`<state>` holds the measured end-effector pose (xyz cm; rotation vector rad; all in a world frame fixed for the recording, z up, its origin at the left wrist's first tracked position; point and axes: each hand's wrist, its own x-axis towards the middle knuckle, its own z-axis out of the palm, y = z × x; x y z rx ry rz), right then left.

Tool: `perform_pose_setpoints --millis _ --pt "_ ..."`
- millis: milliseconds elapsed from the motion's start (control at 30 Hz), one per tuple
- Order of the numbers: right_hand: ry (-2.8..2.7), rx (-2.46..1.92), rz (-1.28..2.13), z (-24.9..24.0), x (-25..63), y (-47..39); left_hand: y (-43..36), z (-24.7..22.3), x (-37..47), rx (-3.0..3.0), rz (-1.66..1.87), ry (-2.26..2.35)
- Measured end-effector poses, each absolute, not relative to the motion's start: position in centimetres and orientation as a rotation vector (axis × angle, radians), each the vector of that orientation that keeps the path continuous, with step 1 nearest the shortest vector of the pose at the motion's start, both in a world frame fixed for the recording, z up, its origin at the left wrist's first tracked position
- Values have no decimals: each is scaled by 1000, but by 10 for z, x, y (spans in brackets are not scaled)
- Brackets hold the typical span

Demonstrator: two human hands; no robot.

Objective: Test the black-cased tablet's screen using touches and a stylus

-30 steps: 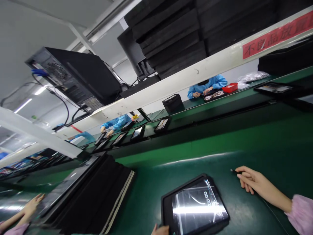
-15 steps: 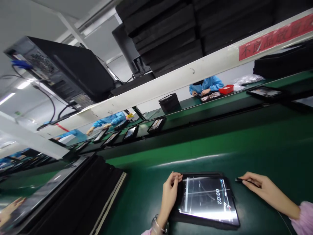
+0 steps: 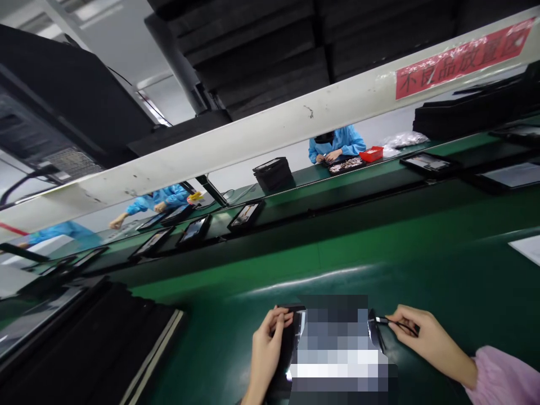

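Note:
A tablet in a black foam tray (image 3: 291, 343) lies on the green belt (image 3: 379, 247) right in front of me; its screen is blurred out. My left hand (image 3: 268, 351) grips the tray's left edge. My right hand (image 3: 422, 340), in a pink sleeve, pinches a thin black cable plug (image 3: 382, 320) whose tip is at the tablet's upper right corner.
A stack of black foam trays (image 3: 97, 349) lies at my left. Across the belt more tablets in trays (image 3: 247, 215) stand in a row. People in blue coats (image 3: 335, 146) work on the far side by a red bin (image 3: 371, 153). A white shelf beam (image 3: 274, 135) runs overhead.
My view has tilted down and left. My left hand has slid down the tray's left edge, and my right hand has brought the cable plug up to the tablet's right corner.

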<state>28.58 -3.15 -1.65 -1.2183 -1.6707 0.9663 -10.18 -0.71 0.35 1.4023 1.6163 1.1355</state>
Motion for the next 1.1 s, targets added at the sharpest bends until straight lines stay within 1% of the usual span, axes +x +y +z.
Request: perform_pose_setpoints --millis 267,467,667,833,967,1033,1100 --pt "-1777 -1182 956 -11 290 -30 -9 6 -100 1403 1147 1608" --pt "-1725 -1028 974 -8 284 -34 -8 4 -99 1350 1115 1579" --pt "-1715 -1014 933 -16 279 -37 -11 10 -93 1552 1026 1637" --pt "-1716 -1091 1030 -19 282 -32 -12 16 -89 1657 1044 1726" --pt "-1484 -1198 1163 -22 292 -24 -17 27 -73 1777 1077 1771" --pt "-1462 -1232 1175 -21 294 -21 -27 38 -55 1972 1004 1698" --pt "-1558 -1262 1132 -17 291 -19 -39 50 -32 2243 818 1532"
